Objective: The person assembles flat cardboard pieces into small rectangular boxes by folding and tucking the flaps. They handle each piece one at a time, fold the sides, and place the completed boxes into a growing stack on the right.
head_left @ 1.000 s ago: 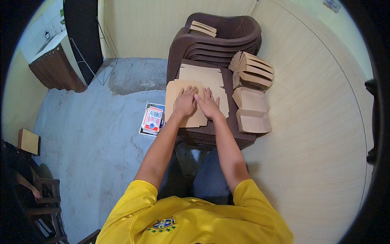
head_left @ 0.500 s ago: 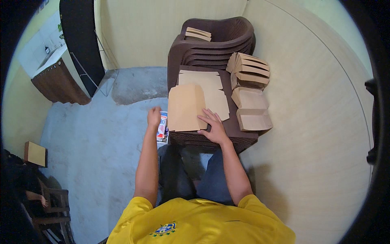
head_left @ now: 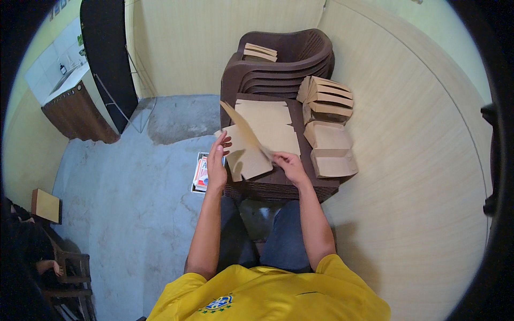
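Observation:
My right hand [head_left: 289, 166] pinches the lower right of a tan cardboard box blank [head_left: 244, 131], one side of which stands tilted up. Its lower panel [head_left: 247, 165] lies toward me, with a rounded corner and a small slit. By its left edge, my left hand [head_left: 217, 160] is held upright with fingers apart, gripping nothing; whether it touches the cardboard I cannot tell. Flat notched cardboard blanks [head_left: 270, 120] lie beneath and behind, on the seat of a stack of brown plastic chairs [head_left: 305, 155].
To the right stand a stack of folded cardboard boxes [head_left: 329, 99] and an opened one [head_left: 329, 150]. More folded cardboard [head_left: 261, 52] rests at the back of the chairs. A box with printed packs [head_left: 200, 174] is on the floor at left. Another person's hand [head_left: 57, 268] shows far left.
The cardboard blank, lying flat before, is now tilted up with my right hand pinching it. My left hand has moved right, from over the printed box to the cardboard's edge, and its fingers have opened.

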{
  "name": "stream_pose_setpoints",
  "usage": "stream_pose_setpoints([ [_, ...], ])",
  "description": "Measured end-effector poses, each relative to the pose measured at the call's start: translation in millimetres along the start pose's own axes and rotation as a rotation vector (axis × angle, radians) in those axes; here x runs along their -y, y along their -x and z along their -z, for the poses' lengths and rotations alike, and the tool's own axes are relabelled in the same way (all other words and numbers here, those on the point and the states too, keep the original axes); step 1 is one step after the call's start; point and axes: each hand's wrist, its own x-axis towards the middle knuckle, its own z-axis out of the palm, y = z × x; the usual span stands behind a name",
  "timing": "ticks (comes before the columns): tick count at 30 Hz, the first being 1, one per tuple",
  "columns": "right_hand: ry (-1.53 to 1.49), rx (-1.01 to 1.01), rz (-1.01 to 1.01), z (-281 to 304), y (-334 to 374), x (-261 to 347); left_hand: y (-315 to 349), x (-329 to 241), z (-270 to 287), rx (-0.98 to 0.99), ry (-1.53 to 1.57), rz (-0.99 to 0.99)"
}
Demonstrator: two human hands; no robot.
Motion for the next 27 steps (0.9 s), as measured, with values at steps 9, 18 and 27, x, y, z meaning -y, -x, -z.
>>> stream_pose_setpoints([
  [9,-0.060,-0.350,-0.218,23,-72,4,8,15,18,0.376,-1.158,-0.362],
  [18,0.894,-0.616,0.112,-6,-50,39,-1,19,-11,0.418,-1.179,-0.358],
  [27,0.932,-0.024,0.317,-10,4,36,-11,35,-41,0.515,-1.168,-0.419],
])
